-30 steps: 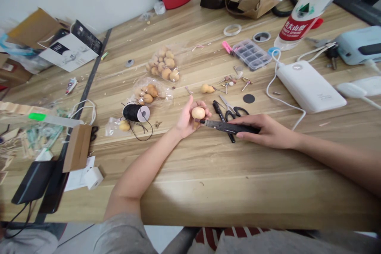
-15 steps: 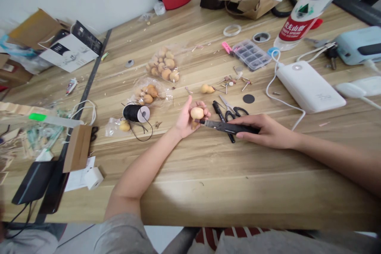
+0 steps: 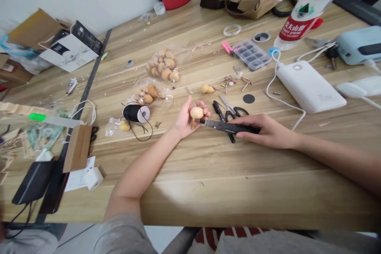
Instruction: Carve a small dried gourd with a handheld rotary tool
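A small pale gourd (image 3: 196, 112) rests in the cupped fingers of my left hand (image 3: 185, 121), its rounded end facing up. My right hand (image 3: 264, 130) grips a slim black rotary tool (image 3: 228, 127) laid almost level. The tool's bit (image 3: 201, 121) is at the lower right side of the gourd; whether it touches I cannot tell. Just behind the tool lie a black pen (image 3: 219, 111) and scissors with black handles (image 3: 235, 112). Another small gourd (image 3: 207, 88) lies beyond my left hand, beside several loose grinding bits (image 3: 230, 81).
Bags of small gourds (image 3: 163, 63) and a spool of black cord (image 3: 136, 113) lie to the left. On the right are a white power bank (image 3: 311, 87) with a cable, a divided plastic case (image 3: 251, 54) and a tall water bottle (image 3: 300, 20). A cardboard piece (image 3: 77, 149) stands far left.
Almost nothing differs. The gourd and my left hand have shifted very slightly to the left, while my right hand holds the rotary tool in the same place.
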`<state>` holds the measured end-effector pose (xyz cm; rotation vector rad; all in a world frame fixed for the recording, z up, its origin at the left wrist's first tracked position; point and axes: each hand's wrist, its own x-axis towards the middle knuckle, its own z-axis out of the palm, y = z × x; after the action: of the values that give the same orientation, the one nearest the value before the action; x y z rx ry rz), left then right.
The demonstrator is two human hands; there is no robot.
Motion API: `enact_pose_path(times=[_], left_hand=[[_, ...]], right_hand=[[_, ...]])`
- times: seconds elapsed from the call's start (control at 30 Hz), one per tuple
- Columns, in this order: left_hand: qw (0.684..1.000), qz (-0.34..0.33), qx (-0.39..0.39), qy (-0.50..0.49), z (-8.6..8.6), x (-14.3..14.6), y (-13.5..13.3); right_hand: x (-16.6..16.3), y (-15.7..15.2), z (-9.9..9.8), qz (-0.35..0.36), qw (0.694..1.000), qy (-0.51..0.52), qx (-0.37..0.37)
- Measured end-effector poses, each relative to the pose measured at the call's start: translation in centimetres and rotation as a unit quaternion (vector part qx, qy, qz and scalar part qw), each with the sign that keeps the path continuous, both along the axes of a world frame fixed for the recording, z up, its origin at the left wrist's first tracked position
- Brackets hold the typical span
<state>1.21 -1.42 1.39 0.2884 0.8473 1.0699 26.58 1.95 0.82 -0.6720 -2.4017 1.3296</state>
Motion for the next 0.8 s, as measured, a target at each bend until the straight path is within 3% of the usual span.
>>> enact_pose_path(times=[0.4,0.8], left_hand=[[0.999,-0.014,0.034,0.016,-0.33,0.2,-0.11],[0.999,-0.018,0.022,0.023,-0.12,0.03,-0.04]], right_hand=[[-0.05,-0.09,0.03,-0.003,1.0,0.0,-0.001],[0.04,-0.05,0.02,-0.004,1.0,-0.007,-0.003]])
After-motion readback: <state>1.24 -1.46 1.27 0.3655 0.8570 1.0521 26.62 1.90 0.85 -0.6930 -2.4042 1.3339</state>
